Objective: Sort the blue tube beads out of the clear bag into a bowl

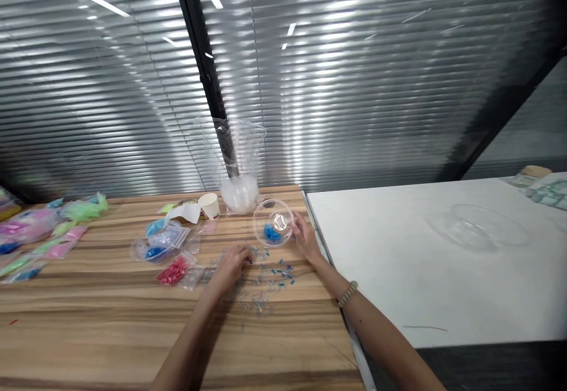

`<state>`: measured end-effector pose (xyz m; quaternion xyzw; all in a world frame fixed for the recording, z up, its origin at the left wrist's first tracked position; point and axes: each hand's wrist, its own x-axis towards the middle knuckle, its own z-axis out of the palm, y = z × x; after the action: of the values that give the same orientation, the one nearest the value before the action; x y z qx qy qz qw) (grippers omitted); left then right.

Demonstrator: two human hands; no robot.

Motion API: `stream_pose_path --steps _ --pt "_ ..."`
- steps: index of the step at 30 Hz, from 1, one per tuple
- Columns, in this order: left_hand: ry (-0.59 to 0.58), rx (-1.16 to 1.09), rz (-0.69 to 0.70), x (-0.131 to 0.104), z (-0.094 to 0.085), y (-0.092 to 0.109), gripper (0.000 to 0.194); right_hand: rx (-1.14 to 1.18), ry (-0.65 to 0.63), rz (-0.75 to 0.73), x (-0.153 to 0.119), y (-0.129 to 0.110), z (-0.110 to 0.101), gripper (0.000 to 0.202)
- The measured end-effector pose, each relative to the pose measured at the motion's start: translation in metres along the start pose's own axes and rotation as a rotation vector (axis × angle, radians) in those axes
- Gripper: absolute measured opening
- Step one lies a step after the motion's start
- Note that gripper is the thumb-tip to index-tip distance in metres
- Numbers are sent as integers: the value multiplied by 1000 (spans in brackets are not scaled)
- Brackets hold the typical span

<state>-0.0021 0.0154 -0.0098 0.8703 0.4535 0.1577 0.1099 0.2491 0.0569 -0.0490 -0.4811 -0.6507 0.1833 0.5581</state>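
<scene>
My two hands are at work over the wooden table (110,332), each with its own business. My right hand (305,236) has its fingers closed on the near-side rim of one clear bowl (264,215), which sits just to the left of that grip. Inside it lies one heap of blue pieces (271,233), too tightly bunched for me to count. My left hand (233,266) is low over the table with its fingers curled; whether they pinch anything I cannot tell.

Just right of my left fingers lie small clear tubes (258,305), dozens by the look of them (they overlap, so I won't swear to a number), with roughly ten loose blue bits (282,271) among them, nearer the bowl. Left of that hand is one bag of red pieces (173,271); past it sits one clear dish (138,250) with small bags piled in it. Ahead of my left hand stand one paper cup (209,207) and, to its right, one large clear bag (241,193) with white contents. My right forearm wears one beaded bracelet (348,294).
</scene>
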Motion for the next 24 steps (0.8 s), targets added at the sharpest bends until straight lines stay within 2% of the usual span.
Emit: stream_pose_path --steps 8,16,24 --pt "4 21 24 0 1 -3 21 -20 3 1 1 -1 1 50" --pt "-2 41 10 1 0 -4 11 -5 -8 -6 2 -9 -2 51" --pt "-37 85 18 5 3 0 10 -40 -13 1 2 -4 0 54"
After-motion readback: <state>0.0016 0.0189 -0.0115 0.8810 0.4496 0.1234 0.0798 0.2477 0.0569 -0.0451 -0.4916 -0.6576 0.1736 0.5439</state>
